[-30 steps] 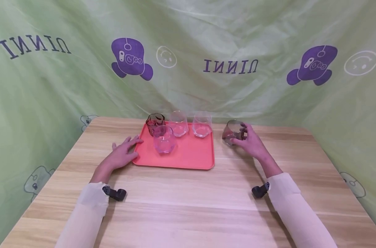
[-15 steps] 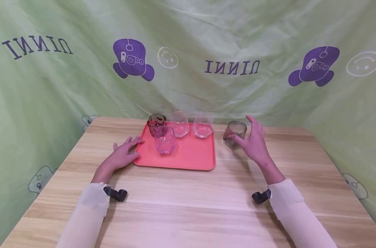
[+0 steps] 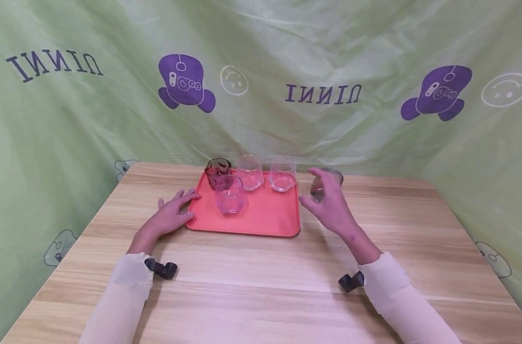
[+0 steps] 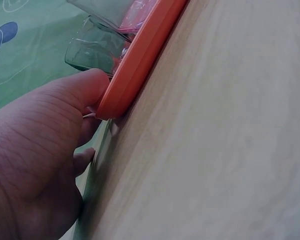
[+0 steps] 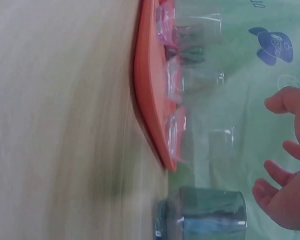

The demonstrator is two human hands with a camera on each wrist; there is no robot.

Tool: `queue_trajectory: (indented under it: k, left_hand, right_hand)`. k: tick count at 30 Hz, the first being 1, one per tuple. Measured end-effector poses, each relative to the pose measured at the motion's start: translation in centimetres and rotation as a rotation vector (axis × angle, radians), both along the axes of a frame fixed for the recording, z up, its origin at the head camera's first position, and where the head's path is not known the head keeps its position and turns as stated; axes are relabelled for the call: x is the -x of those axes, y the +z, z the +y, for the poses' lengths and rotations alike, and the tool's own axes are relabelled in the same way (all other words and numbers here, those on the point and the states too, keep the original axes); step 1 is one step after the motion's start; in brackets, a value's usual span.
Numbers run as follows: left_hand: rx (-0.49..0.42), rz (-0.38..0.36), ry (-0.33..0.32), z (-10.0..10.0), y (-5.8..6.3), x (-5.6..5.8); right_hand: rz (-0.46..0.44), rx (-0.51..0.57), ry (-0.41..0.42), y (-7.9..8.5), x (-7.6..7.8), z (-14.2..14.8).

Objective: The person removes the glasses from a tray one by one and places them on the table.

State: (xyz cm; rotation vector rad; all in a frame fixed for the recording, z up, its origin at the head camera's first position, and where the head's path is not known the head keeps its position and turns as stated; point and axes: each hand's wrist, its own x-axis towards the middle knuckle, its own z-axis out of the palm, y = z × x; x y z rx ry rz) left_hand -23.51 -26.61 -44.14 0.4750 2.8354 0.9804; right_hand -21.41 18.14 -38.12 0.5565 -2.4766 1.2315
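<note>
My left hand (image 3: 170, 217) rests against the left edge of a red tray (image 3: 265, 217), fingers spread and touching its rim. In the left wrist view, the thumb lies against the tray's corner. On the tray stand a dark brown glass (image 3: 218, 174) and clear tumblers: one tumbler (image 3: 230, 197) in front, another (image 3: 250, 174) behind it and a third tumbler (image 3: 282, 177) at the back right. A smoky grey tumbler (image 3: 335, 177) stands upright on the table right of the tray, partly hidden by my right hand (image 3: 329, 205). That hand is raised with parted fingers and holds nothing.
A wooden table (image 3: 252, 286) carries everything. Behind and at both sides hangs a green printed cloth (image 3: 261, 129). Small black cameras sit at the wrists, one camera (image 3: 164, 270) on the left and one camera (image 3: 351, 282) on the right.
My right hand has let go of the grey tumbler and moved left in front of it, toward the tray. The tumbler stays in place, and the left hand keeps its position.
</note>
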Motion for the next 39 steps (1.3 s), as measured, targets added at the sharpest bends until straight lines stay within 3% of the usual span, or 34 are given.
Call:
queue_trajectory:
  k: [5,13,23,39]
  left_hand:
    - [0.008,-0.006,0.006,-0.1,-0.2,-0.1]
    - [0.018,-0.008,0.014,0.2,-0.3,0.2]
    - [0.0,0.0,0.005,0.4,-0.5,0.5]
    - [0.012,0.005,0.014,0.0,-0.4,0.4]
  right_hand:
    - [-0.067,0.009,0.063,-0.4,0.1,-1.3]
    - [-0.109,-0.025,0.143,-1.1,0.4,-3.5]
    - [-0.139,0.013,0.224,-2.6,0.9,-6.2]
    - [-0.156,0.031,0.226,-3.4,1.8,-10.5]
